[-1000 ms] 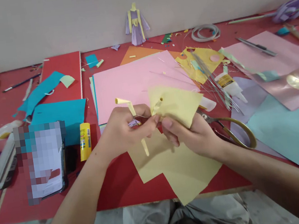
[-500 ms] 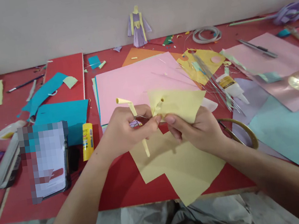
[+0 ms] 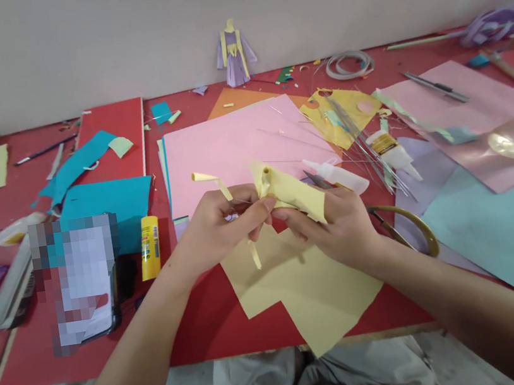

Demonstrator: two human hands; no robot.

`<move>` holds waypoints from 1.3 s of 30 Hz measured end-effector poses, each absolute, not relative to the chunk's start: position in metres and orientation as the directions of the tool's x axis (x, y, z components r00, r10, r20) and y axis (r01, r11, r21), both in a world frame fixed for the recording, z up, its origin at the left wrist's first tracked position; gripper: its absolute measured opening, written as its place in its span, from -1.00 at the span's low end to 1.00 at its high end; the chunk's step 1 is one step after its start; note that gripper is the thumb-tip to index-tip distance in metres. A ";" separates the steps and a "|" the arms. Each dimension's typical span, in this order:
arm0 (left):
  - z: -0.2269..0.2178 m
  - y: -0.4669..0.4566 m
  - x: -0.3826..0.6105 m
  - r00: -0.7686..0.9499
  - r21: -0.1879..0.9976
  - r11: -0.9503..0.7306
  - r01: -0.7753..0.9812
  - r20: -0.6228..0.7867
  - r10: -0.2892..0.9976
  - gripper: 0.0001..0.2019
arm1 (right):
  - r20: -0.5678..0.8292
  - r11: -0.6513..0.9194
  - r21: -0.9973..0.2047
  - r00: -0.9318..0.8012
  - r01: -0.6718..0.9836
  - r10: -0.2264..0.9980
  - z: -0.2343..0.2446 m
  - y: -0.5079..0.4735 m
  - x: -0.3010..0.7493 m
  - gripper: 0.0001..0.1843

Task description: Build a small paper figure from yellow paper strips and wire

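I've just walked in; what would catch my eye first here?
Probably the left hand and right hand in the middle, holding a curled piece of pale yellow paper between them. Beyond them, a small purple-and-yellow paper figure stands upright by the grey wall. Between hands and figure, a broad pink sheet brightens the red table.

One head view looks forward and down, apparently from close above the table (image 3: 204, 327).
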State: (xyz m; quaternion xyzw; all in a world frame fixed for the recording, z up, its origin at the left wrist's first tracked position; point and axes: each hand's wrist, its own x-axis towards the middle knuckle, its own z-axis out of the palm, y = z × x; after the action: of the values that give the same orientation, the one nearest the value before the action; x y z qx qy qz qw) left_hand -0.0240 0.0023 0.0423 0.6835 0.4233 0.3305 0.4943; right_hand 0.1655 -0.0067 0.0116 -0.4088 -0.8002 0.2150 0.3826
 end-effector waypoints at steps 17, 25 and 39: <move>0.037 0.008 -0.029 0.542 0.928 -0.260 0.268 0.078 0.837 -0.61 | 0.199 0.269 -0.950 -0.360 0.155 0.911 0.005 -0.011 0.165 -0.76; 0.033 0.008 -0.029 0.467 0.840 -0.394 0.372 0.198 0.862 -0.74 | 0.100 0.098 -0.995 -0.348 -0.022 0.932 0.005 -0.010 0.159 -0.69; 0.035 0.003 -0.025 0.446 0.737 -0.531 0.418 0.342 0.827 -0.81 | -0.157 -0.259 -0.951 -0.458 -0.169 0.875 0.014 -0.008 0.157 -0.60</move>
State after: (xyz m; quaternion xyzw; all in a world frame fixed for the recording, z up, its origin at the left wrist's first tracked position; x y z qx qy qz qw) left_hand -0.0249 0.0028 0.0352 0.7999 0.3891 0.3543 0.2885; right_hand 0.1566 -0.0075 0.0137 -0.3657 -0.4827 0.7042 0.3705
